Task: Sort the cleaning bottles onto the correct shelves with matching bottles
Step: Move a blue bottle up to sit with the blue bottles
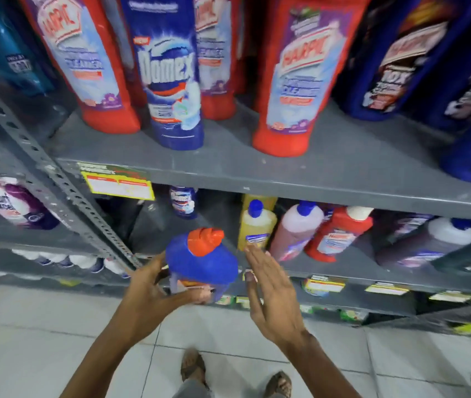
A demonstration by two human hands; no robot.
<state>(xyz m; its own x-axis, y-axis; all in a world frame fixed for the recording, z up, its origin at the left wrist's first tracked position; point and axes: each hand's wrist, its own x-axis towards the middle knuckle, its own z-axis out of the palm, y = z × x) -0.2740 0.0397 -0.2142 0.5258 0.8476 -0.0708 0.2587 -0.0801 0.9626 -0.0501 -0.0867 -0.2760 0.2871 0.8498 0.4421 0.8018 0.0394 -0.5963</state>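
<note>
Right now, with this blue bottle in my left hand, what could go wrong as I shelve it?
The blue bottle with the orange cap is held only by the left hand; the right hand is open beside it, so it might slip. Pushing it in could knock the yellow bottle at the shelf front. The red Harpic bottle already leans.

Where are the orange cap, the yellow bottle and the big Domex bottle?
orange cap (205, 241), head view, middle of the cap.
yellow bottle (257, 228), head view, its body.
Domex bottle (168, 73), head view, its label.
</note>
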